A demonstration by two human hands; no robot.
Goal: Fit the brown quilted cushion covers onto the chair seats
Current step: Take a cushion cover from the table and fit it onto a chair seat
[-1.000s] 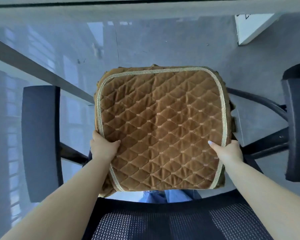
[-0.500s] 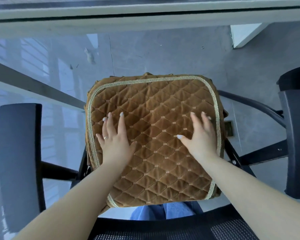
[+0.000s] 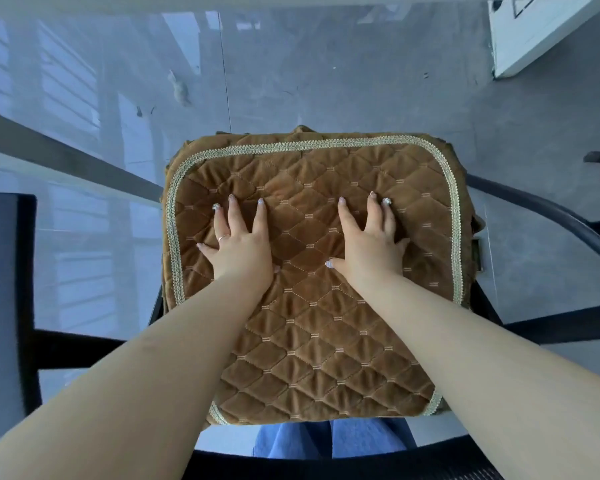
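A brown quilted cushion cover [image 3: 312,323] with pale braided trim lies spread over the chair seat in the middle of the view and hides the seat beneath it. My left hand [image 3: 239,244] lies flat on its left half with fingers spread. Flat on the right half rests my right hand [image 3: 368,244], fingers apart too. Neither hand grips anything. The fabric is slightly wrinkled near the far edge.
A dark left armrest [image 3: 7,289] and a curved dark right arm bar [image 3: 541,216] flank the seat. The chair's mesh back edge [image 3: 326,462] runs along the bottom. Glossy grey floor lies beyond, with a white furniture corner [image 3: 534,32] at the top right.
Both hands let go of the cover's near side edges, went flat on top, and slid further toward the far edge. The camera has moved closer.
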